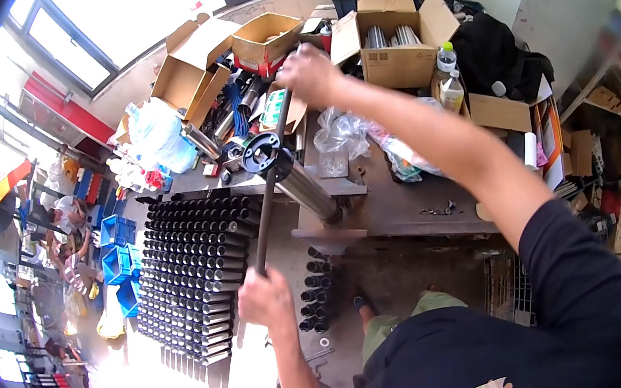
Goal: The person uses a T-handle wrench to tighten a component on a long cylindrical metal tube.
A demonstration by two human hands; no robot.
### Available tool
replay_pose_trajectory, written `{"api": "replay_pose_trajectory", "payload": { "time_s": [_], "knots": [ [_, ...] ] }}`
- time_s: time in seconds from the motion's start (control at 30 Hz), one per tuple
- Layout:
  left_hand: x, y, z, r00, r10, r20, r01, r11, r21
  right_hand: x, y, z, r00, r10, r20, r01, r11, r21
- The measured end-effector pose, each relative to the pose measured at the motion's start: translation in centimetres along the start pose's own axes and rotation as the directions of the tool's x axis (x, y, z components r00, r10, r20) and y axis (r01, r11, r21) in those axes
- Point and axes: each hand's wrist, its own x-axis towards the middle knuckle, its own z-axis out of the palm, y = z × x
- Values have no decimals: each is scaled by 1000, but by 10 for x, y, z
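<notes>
Steel, stiff and likely heavy — the long rod (266, 192) runs through the ringed tube (301, 183) clamped on the counter (401, 208); your left hand (264, 297) and right hand (306, 72) grip its two ends — fists closed

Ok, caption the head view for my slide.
Both hands, left hand and right hand, grip a long dark metal rod above upright steel cylinder.

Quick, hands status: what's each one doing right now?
Left hand: closed around the lower end of the long dark bar.
Right hand: closed on the bar's upper end.
</notes>
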Motion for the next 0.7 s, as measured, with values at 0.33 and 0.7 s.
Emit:
{"api": "replay_pose_trajectory", "payload": {
  "time_s": [0.33,0.7],
  "knots": [
    [245,-22,49,341,691,-637,-807,563,177,-118,20,-48,369,-299,880,-674,566,475],
    [282,259,6,-403,779,-480,-915,-353,196,-119,-390,-21,834,426,351,77,-719,691]
  ]
}}
